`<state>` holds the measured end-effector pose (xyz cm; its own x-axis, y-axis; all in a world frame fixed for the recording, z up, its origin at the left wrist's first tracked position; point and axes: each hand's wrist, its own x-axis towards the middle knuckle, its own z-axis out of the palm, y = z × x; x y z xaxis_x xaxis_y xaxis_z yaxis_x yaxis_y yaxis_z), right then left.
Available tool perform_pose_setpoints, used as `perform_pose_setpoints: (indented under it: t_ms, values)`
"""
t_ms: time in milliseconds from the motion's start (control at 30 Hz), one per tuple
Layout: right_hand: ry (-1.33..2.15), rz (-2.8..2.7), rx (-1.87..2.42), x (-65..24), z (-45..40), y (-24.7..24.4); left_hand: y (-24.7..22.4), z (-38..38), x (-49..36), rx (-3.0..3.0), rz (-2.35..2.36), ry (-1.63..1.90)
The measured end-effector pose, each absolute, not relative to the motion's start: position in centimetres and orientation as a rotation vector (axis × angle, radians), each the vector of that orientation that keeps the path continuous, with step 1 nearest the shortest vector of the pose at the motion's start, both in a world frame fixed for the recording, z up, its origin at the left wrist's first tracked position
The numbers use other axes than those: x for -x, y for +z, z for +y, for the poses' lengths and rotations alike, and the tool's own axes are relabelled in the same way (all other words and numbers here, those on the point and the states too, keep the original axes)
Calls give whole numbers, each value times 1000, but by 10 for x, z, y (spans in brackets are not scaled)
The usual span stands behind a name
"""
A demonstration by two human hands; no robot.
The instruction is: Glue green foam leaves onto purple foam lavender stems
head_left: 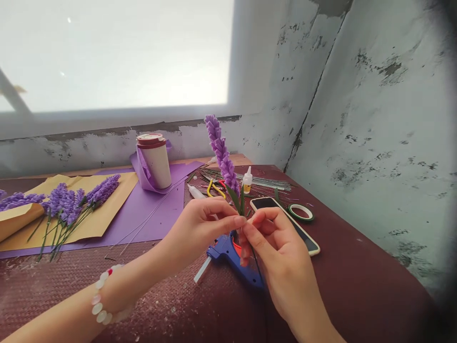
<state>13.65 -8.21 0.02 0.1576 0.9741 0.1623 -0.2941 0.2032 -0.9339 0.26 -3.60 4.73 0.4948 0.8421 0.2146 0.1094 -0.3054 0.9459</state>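
- Here we go: the left hand (200,226) and right hand (282,252) meet in a tight pinch, the fingertips (240,222) nearly touching as they hold the thin stem of a purple foam lavender sprig (221,155).
- The sprig stands almost upright, tilted slightly, with layered, ridged petals above narrow green leaves (234,199); a dark wire stem (257,269) runs down past the right hand.
- Right under the hands sits a blue glue gun (228,252), a white glue stick (202,269) poking from it.
- Just right, a smartphone (285,224) lies beside the right hand, with green floral tape (301,212) past it.
- Behind are yellow-handled pliers (214,189), a small glue bottle (247,180) and a bundle of wires (264,182).
- Over left, finished sprigs (71,205) lie on kraft paper (117,190) and a purple foam sheet (153,212), near a white cup (154,162).
- Everything rests on maroon woven cloth (46,290), against a stained, peeling wall (374,143).
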Motion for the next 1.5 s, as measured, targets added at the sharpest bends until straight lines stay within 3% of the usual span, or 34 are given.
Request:
perform_pose_setpoints:
  t_ms: [233,500,800,1067,1500]
  values:
    - [1571,-798,740,-132,-82,6,43,-60,-6,-1513,973,1016]
    - [1683,-783,656,-122,-114,-5,29,-103,12,-1387,1154,1183]
    - [1483,-1300,892,-130,-163,-15,12,-159,11,-1338,1218,1315]
    - [1325,-1296,1079,-124,-183,-24,-1,-168,2,-1347,1205,1274]
    - [278,-1490,1256,-119,-188,-49,0,-174,-24,-1663,1565,1368]
